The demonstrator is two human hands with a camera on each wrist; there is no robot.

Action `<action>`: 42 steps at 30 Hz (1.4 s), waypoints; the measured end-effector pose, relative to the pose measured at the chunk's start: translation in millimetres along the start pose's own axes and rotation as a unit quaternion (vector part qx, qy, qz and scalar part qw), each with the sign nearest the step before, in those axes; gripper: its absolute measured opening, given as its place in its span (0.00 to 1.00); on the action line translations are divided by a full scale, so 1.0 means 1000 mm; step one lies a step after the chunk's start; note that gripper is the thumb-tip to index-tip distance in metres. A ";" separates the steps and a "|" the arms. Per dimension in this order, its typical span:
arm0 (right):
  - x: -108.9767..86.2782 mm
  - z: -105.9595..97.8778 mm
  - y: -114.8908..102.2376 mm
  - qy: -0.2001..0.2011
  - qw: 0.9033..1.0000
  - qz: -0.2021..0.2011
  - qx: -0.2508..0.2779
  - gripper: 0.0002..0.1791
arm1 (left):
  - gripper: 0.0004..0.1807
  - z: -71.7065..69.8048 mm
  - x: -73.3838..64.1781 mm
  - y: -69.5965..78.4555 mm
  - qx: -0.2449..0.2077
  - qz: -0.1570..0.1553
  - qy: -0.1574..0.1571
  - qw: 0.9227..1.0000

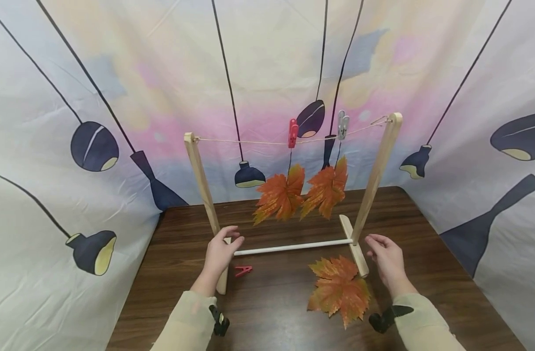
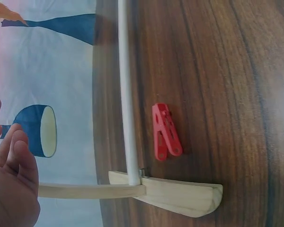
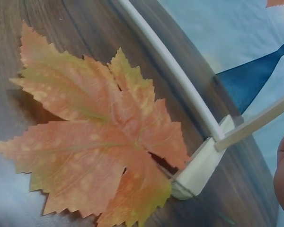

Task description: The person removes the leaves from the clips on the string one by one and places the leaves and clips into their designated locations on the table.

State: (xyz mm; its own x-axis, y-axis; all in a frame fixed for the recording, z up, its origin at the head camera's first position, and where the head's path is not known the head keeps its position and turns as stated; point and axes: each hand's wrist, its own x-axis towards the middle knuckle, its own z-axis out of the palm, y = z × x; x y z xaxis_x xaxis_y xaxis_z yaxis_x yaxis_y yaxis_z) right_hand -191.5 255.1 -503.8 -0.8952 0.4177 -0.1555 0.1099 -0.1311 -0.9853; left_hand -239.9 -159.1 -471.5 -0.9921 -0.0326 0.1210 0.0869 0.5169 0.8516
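Observation:
My left hand [image 1: 221, 253] hovers by the left post [image 1: 202, 185] of a small wooden drying rack, fingers loosely bent and holding nothing. Beyond the right post [image 1: 377, 180], my right hand [image 1: 386, 261] also has relaxed fingers with nothing in them. Flat on the table lies an orange maple leaf [image 1: 339, 288], which fills much of the right wrist view. A red clothespin [image 2: 165, 132] rests near the rack's left foot [image 2: 180, 196]. From the string [image 1: 245, 142] hang two more leaves, under a red clothespin [image 1: 292, 133] and a grey clothespin [image 1: 343, 126].
A white rod [image 1: 293, 247] joins the rack's two feet low down. The brown wood-grain table [image 1: 276, 312] ends at the back against a cloth [image 1: 267, 58] printed with hanging lamps. Black straps with cameras [image 1: 387, 318] sit on both wrists.

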 end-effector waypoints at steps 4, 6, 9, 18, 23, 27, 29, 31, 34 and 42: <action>0.003 0.002 -0.007 -0.005 1.000 -0.014 -0.010 0.13 | 0.19 0.000 0.004 0.005 0.002 0.021 0.008 1.000; 0.005 0.003 -0.011 -0.008 1.000 -0.024 -0.013 0.12 | 0.19 0.000 0.006 0.008 0.003 0.028 0.010 1.000; 0.008 0.005 -0.016 -0.013 0.999 -0.038 -0.020 0.13 | 0.18 -0.001 0.009 0.012 0.004 0.037 0.013 0.999; 0.010 0.009 -0.032 -0.039 0.997 -0.052 -0.036 0.15 | 0.14 -0.005 0.014 0.027 0.001 0.022 0.008 1.000; 0.013 0.013 -0.040 -0.047 0.995 -0.073 -0.048 0.17 | 0.14 -0.006 0.016 0.037 -0.008 0.026 0.011 1.000; 0.014 0.017 -0.047 -0.049 0.993 -0.092 -0.054 0.18 | 0.13 -0.008 0.017 0.045 -0.024 0.025 0.010 0.999; 0.014 0.019 -0.050 -0.052 0.992 -0.098 -0.060 0.20 | 0.13 -0.009 0.018 0.049 -0.027 0.025 0.010 0.999; 0.015 0.021 -0.054 -0.056 0.990 -0.106 -0.073 0.22 | 0.13 -0.011 0.018 0.053 -0.022 0.027 0.014 0.999; 0.018 0.024 -0.063 -0.063 0.985 -0.128 -0.099 0.22 | 0.13 -0.013 0.018 0.058 -0.016 0.032 0.018 0.999; 0.019 0.032 -0.088 -0.082 0.974 -0.169 -0.126 0.23 | 0.17 -0.021 0.023 0.072 -0.041 0.039 -0.017 0.998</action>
State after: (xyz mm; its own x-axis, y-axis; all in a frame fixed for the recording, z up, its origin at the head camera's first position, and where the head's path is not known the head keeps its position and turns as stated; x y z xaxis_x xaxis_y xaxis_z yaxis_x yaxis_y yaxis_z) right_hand -232.3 245.7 -418.2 -0.9536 0.2459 0.1738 -0.1188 0.2231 -0.9675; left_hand -254.9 -140.7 -397.0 -0.9844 0.0340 0.1724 0.1694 0.4456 0.8791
